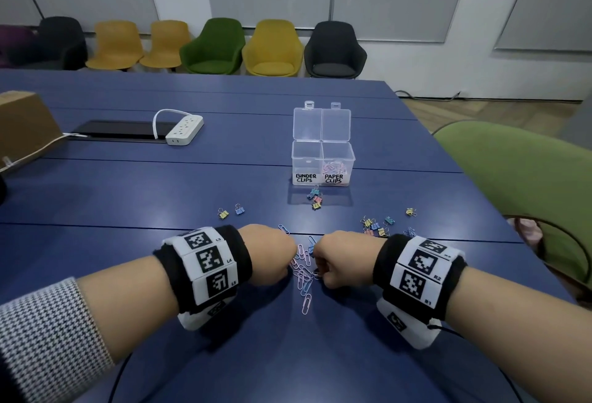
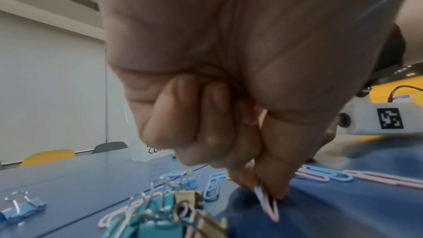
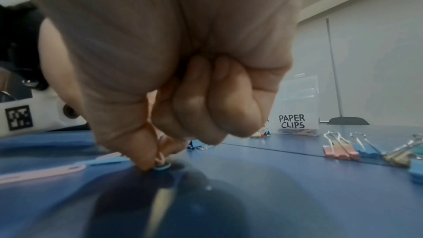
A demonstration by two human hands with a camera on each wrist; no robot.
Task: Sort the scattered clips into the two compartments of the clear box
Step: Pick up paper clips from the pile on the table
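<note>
Sorting view, head: paper clips heaped on blue table between left hand and right hand; binder clips scattered beyond; clear box open, well apart, paper-clip side partly filled, binder side looks bare.
Left wrist view: fingertips pinch a pink clip, tip on the table.
Right wrist view: thumb and finger pinch a clip at the surface.
Handling: likely light, thin, slippery wire; pinch an end loop, or slide first.
Room: chairs along grey wall.
</note>
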